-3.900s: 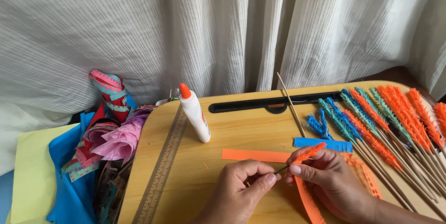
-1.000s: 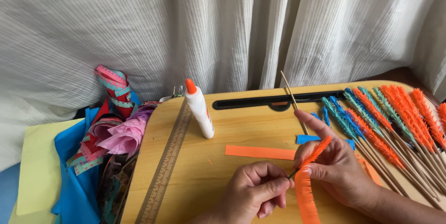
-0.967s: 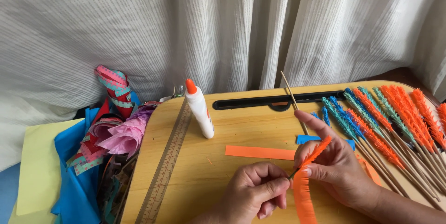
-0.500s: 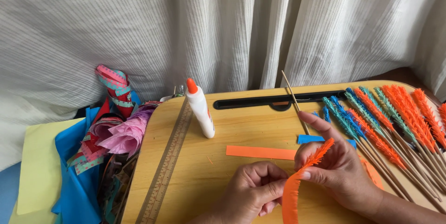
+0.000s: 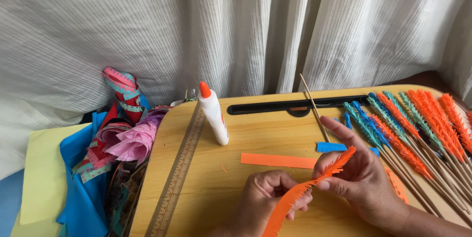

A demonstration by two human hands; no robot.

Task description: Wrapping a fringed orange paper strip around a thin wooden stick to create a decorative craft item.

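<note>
Two hands wind a fringed orange paper strip (image 5: 300,192) low over the wooden counter (image 5: 206,188).

Left hand (image 5: 268,200) and right hand (image 5: 361,183) both have their fingers pinching the strip. At 12 o'clock lies a flat orange strip (image 5: 278,160); the glue bottle (image 5: 214,114) stands at 11, finished fringed sticks (image 5: 418,124) crowd 2, and bare counter opens at 9 toward the ruler (image 5: 179,178) along the left edge.

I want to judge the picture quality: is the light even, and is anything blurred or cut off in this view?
Head view: soft, even light, no glare on the wooden table; faint shadow beside the glue bottle. The left hand and right hand are sharp, as is the orange fringed strip. The strip's lower end and both wrists are cut off by the bottom edge.
</note>
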